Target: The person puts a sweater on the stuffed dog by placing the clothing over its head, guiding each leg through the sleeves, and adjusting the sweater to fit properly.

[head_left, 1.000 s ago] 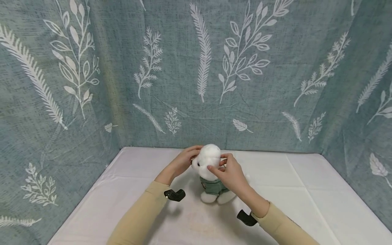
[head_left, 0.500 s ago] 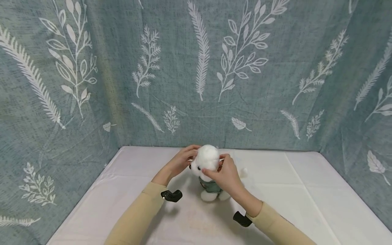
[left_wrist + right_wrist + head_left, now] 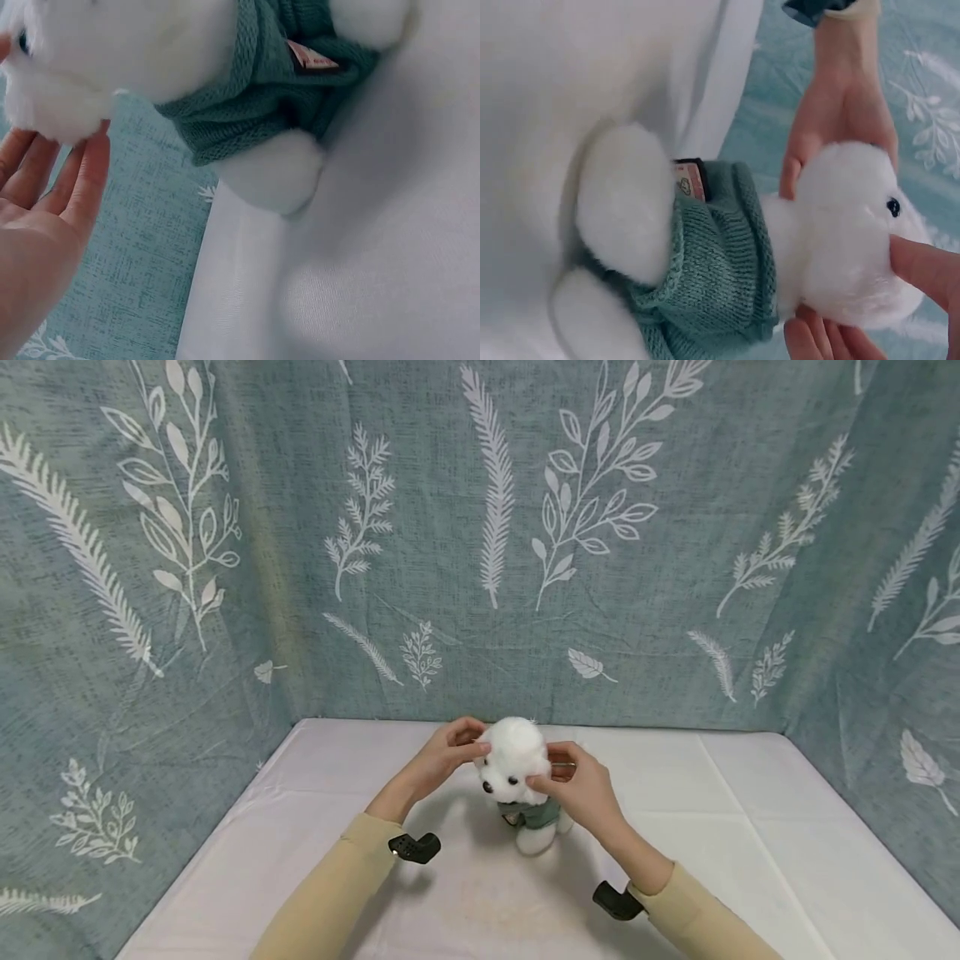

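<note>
A white plush dog (image 3: 517, 742) in a green knitted sweater (image 3: 712, 247) stands on the white cloth, its face turned toward the front and slightly left. My left hand (image 3: 437, 760) holds one side of its head, thumb in front and fingers behind the ear (image 3: 64, 105). On the other side, my right hand (image 3: 588, 785) pinches the head between the thumb, beside the eye (image 3: 893, 207), and fingers tucked behind. A small pink label (image 3: 311, 58) shows on the sweater. The dog's back and tail are hidden in the head view.
A white cloth (image 3: 750, 860) covers the table. Blue-green curtains (image 3: 420, 527) with white leaf prints close off the back and both sides. Black wrist devices (image 3: 415, 848) sit on both wrists, beside beige sleeves (image 3: 330, 893).
The dog's head and body have turned from facing left to facing more forward, so both eyes and the nose show. My left thumb now shows on its head; my right hand has shifted right.
</note>
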Demonstrator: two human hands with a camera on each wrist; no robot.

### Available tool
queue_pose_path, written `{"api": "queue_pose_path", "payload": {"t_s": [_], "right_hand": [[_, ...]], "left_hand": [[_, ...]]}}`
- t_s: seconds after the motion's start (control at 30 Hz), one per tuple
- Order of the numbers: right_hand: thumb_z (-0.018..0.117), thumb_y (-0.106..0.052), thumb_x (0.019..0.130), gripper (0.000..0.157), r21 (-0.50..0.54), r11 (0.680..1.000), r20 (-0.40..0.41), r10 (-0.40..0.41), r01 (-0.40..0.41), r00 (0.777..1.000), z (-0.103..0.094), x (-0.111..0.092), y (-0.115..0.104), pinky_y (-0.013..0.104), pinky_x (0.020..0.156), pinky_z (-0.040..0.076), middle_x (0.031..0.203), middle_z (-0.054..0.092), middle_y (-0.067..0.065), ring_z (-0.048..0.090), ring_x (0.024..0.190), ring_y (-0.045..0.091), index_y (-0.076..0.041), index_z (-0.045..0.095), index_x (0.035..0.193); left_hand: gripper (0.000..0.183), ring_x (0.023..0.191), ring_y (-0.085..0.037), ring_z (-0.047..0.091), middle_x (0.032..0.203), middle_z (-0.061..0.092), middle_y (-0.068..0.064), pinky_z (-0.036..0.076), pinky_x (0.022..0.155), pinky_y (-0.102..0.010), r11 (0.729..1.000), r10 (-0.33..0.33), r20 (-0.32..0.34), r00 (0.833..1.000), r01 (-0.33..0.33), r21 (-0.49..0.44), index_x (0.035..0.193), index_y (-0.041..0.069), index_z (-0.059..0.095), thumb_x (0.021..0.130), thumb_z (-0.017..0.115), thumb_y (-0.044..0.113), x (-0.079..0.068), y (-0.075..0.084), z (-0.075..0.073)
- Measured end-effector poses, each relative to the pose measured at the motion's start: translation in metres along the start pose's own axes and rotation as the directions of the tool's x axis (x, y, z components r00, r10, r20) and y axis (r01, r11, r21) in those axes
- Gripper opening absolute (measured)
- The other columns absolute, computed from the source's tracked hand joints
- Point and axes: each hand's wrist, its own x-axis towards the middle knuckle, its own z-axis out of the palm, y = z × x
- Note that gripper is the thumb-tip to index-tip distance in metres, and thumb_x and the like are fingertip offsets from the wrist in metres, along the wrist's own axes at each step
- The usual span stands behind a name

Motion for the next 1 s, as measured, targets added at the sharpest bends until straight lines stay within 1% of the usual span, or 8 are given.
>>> {"api": "queue_pose_path", "payload": {"t_s": [0.1,0.27,0.37,0.5,0.63,0.77,0.9,1.0], "right_hand": [[0.078,-0.026,0.078,0.05,0.014,0.999,0.032,0.028,-0.029,0.999,-0.009,0.001,0.002,0.036,0.081,0.056,0.118,0.065,0.011,0.064,0.105,0.026,-0.011,0.062,0.123],[0.075,-0.026,0.082,0.052,0.039,0.997,0.118,0.066,-0.071,0.991,-0.026,0.004,0.008,0.042,0.092,0.05,0.125,0.061,0.016,0.059,0.115,0.03,-0.007,0.059,0.128],[0.072,-0.027,0.085,0.053,0.041,0.996,0.179,0.074,-0.083,0.981,-0.036,0.007,0.014,0.047,0.097,0.046,0.128,0.059,0.017,0.056,0.119,0.032,-0.005,0.056,0.131],[0.07,-0.03,0.087,0.054,0.027,0.997,0.239,0.065,-0.074,0.969,-0.047,0.011,0.021,0.048,0.098,0.045,0.128,0.059,0.017,0.055,0.119,0.032,-0.006,0.054,0.133],[0.068,-0.029,0.088,0.053,0.033,0.998,0.301,0.042,-0.055,0.953,-0.056,0.015,0.025,0.045,0.095,0.047,0.13,0.058,0.017,0.055,0.119,0.032,-0.005,0.054,0.133],[0.066,-0.028,0.089,0.052,0.038,0.999,0.372,0.006,-0.021,0.928,-0.064,0.019,0.026,0.042,0.092,0.05,0.133,0.055,0.017,0.053,0.122,0.034,-0.004,0.053,0.133],[0.065,-0.027,0.09,0.051,0.041,0.999,0.41,-0.016,-0.001,0.912,-0.071,0.021,0.025,0.04,0.09,0.051,0.134,0.053,0.018,0.05,0.124,0.035,-0.002,0.052,0.133],[0.065,-0.025,0.09,0.05,0.045,0.999,0.421,-0.018,-0.001,0.907,-0.073,0.021,0.024,0.039,0.09,0.051,0.134,0.053,0.019,0.05,0.123,0.035,-0.002,0.052,0.133]], "left_hand": [[0.033,0.103,-0.018,0.058,0.113,0.061,-0.002,0.047,0.091,-0.036,0.998,0.008,-0.009,1.0,-0.008,0.059,0.119,0.01,0.054,0.09,0.065,0.018,-0.002,0.001,0.003],[0.043,0.098,-0.021,0.059,0.115,0.061,-0.005,0.05,0.086,-0.039,0.986,0.031,-0.009,0.999,-0.029,0.163,0.124,0.014,0.059,0.085,0.072,0.025,-0.007,0.003,0.011],[0.042,0.096,-0.021,0.059,0.114,0.061,-0.007,0.05,0.086,-0.045,0.98,0.036,-0.02,0.999,-0.031,0.196,0.123,0.014,0.06,0.084,0.073,0.024,-0.009,0.005,0.017],[0.041,0.095,-0.021,0.059,0.114,0.061,-0.009,0.05,0.086,-0.045,0.974,0.034,-0.047,0.998,-0.022,0.227,0.122,0.013,0.061,0.084,0.073,0.022,-0.012,0.008,0.027],[0.04,0.094,-0.019,0.059,0.112,0.062,-0.008,0.051,0.083,-0.04,0.972,0.021,-0.091,0.996,0.001,0.235,0.119,0.015,0.062,0.082,0.074,0.024,-0.015,0.012,0.037],[0.039,0.092,-0.017,0.061,0.11,0.063,-0.006,0.052,0.083,-0.038,0.979,0.004,-0.131,0.991,0.023,0.202,0.116,0.014,0.063,0.081,0.076,0.023,-0.019,0.015,0.046],[0.04,0.091,-0.016,0.061,0.109,0.063,-0.006,0.051,0.087,-0.043,0.986,-0.023,-0.157,0.987,0.048,0.157,0.115,0.013,0.062,0.08,0.077,0.023,-0.022,0.016,0.053],[0.041,0.091,-0.016,0.061,0.11,0.062,-0.008,0.051,0.087,-0.041,0.988,-0.034,-0.167,0.985,0.059,0.146,0.116,0.013,0.062,0.08,0.077,0.023,-0.024,0.017,0.057]]}}
